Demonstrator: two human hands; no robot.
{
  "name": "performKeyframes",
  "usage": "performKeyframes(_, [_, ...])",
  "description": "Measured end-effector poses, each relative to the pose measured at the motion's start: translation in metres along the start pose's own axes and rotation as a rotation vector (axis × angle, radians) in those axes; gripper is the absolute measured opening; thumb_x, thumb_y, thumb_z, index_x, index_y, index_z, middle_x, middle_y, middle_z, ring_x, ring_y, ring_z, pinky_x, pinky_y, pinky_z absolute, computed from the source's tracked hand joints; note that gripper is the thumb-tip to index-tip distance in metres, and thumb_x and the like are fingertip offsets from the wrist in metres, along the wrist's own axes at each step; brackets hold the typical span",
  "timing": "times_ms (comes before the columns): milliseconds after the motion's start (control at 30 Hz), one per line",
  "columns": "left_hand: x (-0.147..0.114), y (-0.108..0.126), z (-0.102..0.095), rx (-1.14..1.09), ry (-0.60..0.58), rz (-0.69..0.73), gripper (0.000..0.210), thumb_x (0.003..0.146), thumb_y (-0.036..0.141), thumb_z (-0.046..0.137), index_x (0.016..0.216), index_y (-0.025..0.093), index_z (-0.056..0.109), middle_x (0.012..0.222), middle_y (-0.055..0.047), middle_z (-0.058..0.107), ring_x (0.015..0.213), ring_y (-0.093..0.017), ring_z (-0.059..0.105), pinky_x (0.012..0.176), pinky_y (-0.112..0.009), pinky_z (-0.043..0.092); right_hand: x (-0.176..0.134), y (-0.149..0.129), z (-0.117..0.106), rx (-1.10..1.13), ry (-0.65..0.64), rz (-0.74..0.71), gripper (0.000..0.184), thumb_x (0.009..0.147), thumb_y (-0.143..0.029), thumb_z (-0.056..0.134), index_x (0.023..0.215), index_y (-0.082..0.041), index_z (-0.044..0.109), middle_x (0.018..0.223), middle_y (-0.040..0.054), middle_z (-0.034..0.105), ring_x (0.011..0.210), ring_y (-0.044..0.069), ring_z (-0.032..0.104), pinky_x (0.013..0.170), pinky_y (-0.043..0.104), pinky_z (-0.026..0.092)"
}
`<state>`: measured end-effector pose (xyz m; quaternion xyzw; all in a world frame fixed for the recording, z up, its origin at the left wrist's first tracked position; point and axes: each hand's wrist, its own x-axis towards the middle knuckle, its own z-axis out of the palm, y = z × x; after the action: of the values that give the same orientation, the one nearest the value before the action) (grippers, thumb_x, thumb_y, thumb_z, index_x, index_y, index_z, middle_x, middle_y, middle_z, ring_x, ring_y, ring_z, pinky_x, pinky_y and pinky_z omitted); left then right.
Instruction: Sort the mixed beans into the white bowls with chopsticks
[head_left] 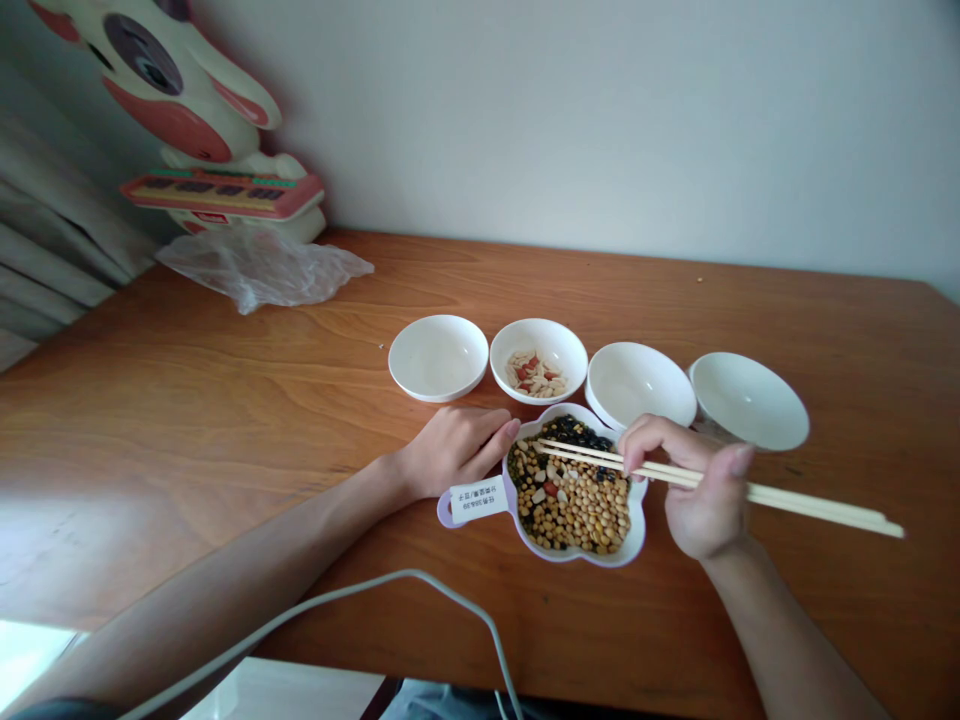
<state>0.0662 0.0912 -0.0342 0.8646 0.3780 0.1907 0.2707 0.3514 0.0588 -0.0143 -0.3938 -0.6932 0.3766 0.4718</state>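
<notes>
My right hand is closed around a pair of wooden chopsticks. Their tips reach among the beans and pale seeds at the upper left of a lilac-and-white flower-shaped dish. Yellow soybeans, dark beans, a few pale seeds and a reddish nut fill this dish. At its left rim, above the labelled handle, my left hand grips the edge with curled fingers. Just behind stands a white bowl holding pale seeds and red-skinned peanuts.
Three other white bowls, at the left, centre right and far right, complete the row. A clear plastic bag lies by a cow-shaped toy keyboard. A pale cable loops across the front.
</notes>
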Motion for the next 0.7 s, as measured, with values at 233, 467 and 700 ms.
performKeyframes(233, [-0.0003, 0.0012, -0.0016, -0.024, -0.016, -0.004, 0.04, 0.112, 0.036, 0.03, 0.08, 0.019, 0.047, 0.074, -0.001, 0.058, 0.063, -0.012, 0.049, 0.065, -0.028, 0.037, -0.0061, 0.007, -0.0001, -0.08, -0.034, -0.032, 0.072, 0.108, -0.057, 0.014, 0.075, -0.021, 0.066, 0.068, 0.0042, 0.061, 0.064, 0.018, 0.057, 0.062, 0.035, 0.042])
performKeyframes(467, [0.0, 0.0013, -0.0016, -0.023, -0.015, -0.003, 0.04, 0.112, 0.035, 0.029, 0.081, 0.019, 0.047, 0.074, 0.0, 0.057, 0.063, -0.012, 0.048, 0.065, -0.029, 0.036, -0.004, 0.0008, 0.0012, 0.039, 0.062, -0.099, 0.069, 0.108, -0.056, 0.02, 0.071, -0.021, 0.068, 0.065, 0.0047, 0.06, 0.063, 0.02, 0.057, 0.064, 0.037, 0.041])
performKeyframes(700, [0.0003, -0.0003, -0.0003, -0.025, -0.005, 0.008, 0.039, 0.112, 0.035, 0.03, 0.081, 0.019, 0.048, 0.074, -0.001, 0.059, 0.063, -0.012, 0.049, 0.064, -0.028, 0.036, -0.0029, 0.0027, 0.0004, 0.013, -0.121, -0.055, 0.074, 0.1, -0.074, 0.016, 0.075, -0.022, 0.062, 0.07, 0.0051, 0.059, 0.064, 0.021, 0.054, 0.063, 0.038, 0.04])
